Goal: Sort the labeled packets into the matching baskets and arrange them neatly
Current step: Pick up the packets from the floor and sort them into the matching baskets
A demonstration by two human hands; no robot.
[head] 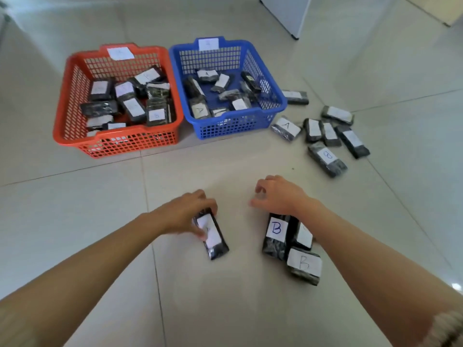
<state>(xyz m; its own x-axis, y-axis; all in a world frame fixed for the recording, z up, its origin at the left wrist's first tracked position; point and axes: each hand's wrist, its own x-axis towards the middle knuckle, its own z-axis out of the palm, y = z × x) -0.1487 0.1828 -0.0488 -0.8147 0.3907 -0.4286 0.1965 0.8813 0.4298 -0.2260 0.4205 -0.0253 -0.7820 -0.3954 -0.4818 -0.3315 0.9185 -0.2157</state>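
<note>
My left hand (186,212) grips a black packet (213,236) with a white label, low over the floor tiles. My right hand (278,195) hovers with loosely curled fingers and holds nothing, just above a group of three packets; two show a B label (275,229) (304,265). An orange basket (75,96) at the back left holds several packets. Beside it a blue basket (265,71) holds several packets, some marked A.
Several loose packets lie on the floor right of the blue basket, among them one marked A (286,127) and one marked B (327,159). A white cabinet (285,13) stands at the back. The floor is pale tile.
</note>
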